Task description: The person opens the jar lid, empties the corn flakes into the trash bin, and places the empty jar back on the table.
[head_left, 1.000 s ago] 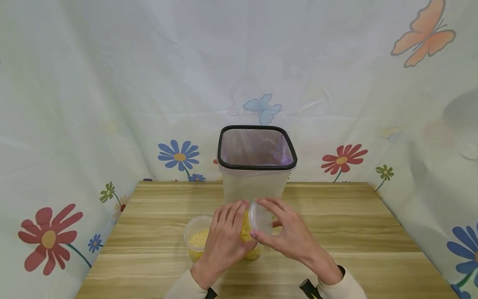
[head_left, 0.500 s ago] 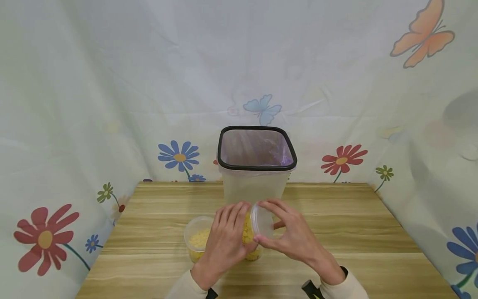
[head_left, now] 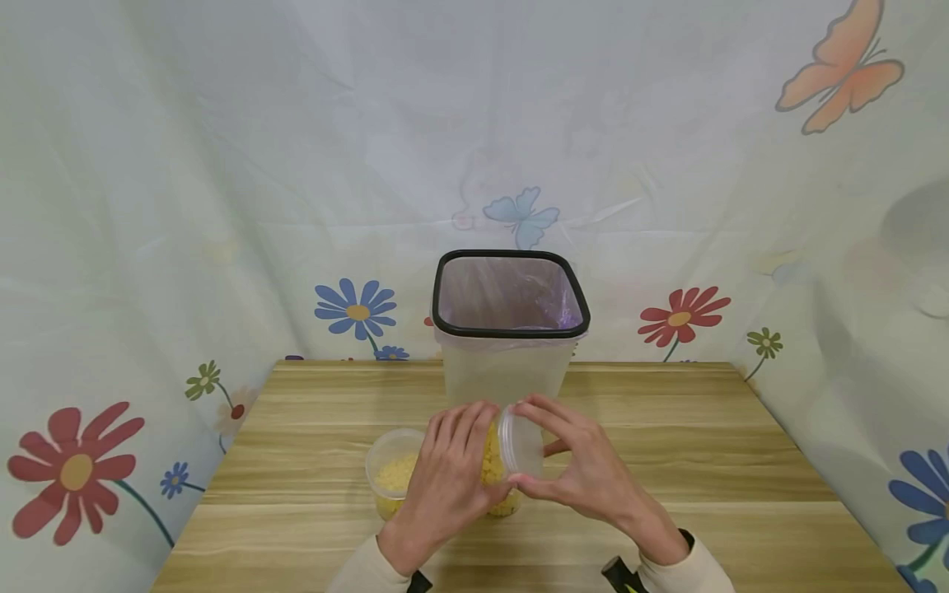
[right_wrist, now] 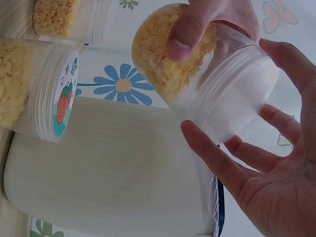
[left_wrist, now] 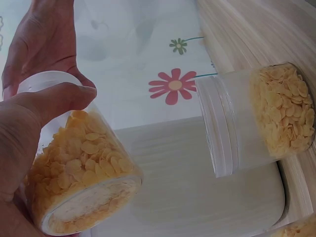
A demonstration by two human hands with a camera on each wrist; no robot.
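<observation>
My left hand (head_left: 452,473) grips a clear plastic jar (left_wrist: 84,163) of yellow flakes, tipped on its side above the table. Its thumb lies across the jar's wall in the right wrist view. At the jar's mouth end sits a whitish screw lid (right_wrist: 237,94). My right hand (head_left: 593,465) holds this lid, with thumb and fingertips spread round its ridged rim. Below the held jar stands a second jar of flakes (head_left: 506,504), whose lid carries a printed fruit picture (right_wrist: 65,106). To the left of my left hand is a tub of flakes (head_left: 396,469), partly hidden by that hand.
Behind the hands stands a pale bin (head_left: 500,371) with a black rim and a thin plastic liner. The wood-patterned table (head_left: 667,461) reaches back to a white curtain (head_left: 334,165) printed with flowers and butterflies.
The held jar and the lid have shifted slightly to the right, along with my right hand. My right thumb has moved a little along the lid's rim; the left hand has barely moved.
</observation>
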